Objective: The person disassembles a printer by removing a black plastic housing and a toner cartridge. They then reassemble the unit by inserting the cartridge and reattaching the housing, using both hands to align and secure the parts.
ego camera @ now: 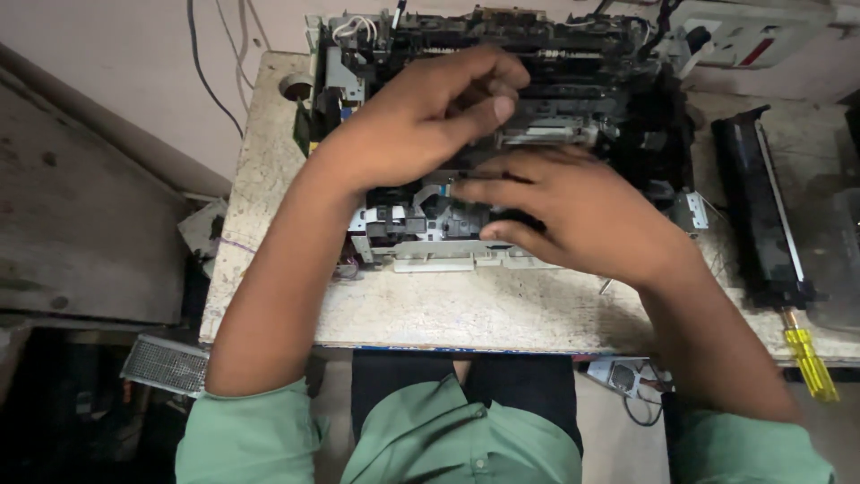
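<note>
On top of the stripped printer [502,134] at mid-table, left hand [421,121] pinches a hidden part; right hand [573,211] lies flat, fingers together (best braced firmly while working gently).

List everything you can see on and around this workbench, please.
printer: one, black and grey, cover off, middle of the bench under both hands
bench: one, pale speckled top, worn
long part: one, black with a silver rod, right of the printer
screwdriver: one, yellow handle, bench's right front edge
cables: a few, dark, hanging on the wall at left
mesh panel: one, grey, low at left beside the bench
shirt: one, green, bottom of view
left hand: one, on the printer's upper middle, fingers curled; what it pinches is hidden
right hand: one, flat on the printer's front, fingers pointing left
</note>
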The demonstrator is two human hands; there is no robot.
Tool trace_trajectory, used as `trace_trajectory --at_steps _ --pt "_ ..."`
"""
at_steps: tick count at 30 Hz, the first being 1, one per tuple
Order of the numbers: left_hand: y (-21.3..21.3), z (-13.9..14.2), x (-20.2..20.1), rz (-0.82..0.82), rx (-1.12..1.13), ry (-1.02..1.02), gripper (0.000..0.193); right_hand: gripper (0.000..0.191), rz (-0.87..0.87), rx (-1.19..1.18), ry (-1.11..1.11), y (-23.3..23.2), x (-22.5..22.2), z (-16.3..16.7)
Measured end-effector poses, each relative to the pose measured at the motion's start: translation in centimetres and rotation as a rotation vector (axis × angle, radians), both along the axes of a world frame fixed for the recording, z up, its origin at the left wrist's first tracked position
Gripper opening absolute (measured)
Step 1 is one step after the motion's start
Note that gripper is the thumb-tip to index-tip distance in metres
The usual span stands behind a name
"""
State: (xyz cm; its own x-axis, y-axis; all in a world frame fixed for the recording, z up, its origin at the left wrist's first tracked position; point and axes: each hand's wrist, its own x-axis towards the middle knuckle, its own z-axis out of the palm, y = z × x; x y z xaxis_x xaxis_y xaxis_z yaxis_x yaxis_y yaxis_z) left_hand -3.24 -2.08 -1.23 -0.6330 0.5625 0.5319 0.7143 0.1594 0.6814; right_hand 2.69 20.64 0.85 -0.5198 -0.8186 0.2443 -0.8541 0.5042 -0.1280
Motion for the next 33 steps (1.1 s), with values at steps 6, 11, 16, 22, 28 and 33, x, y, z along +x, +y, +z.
trace_trajectory --at_steps 6,11,16,22,28,33 --pt "0.0 0.4 0.2 -0.003 0.021 0.020 0.028 0.023 -0.103 0.077 -0.170 -1.2 -0.7 1.5" --pt "-0.2 0.6 0.4 0.010 -0.021 0.033 0.029 0.016 -0.011 -0.026 -0.104 -1.0 -1.4 1.0" --pt "-0.3 0.5 0.6 0.023 -0.071 -0.039 0.031 0.024 -0.037 0.032 -0.086 -0.3 -1.9 0.3" --pt "-0.4 0.6 0.7 -0.061 -0.028 0.062 0.027 0.045 0.100 0.008 -0.016 0.0 -1.9 0.3" --pt "-0.6 0.6 0.9 -0.034 -0.049 0.029 0.028 0.038 0.068 0.002 -0.043 -0.1 -1.9 0.2" --pt "-0.6 0.7 1.0 -0.011 -0.067 0.072 0.028 0.035 0.074 -0.014 -0.105 -0.1 -2.0 0.3"
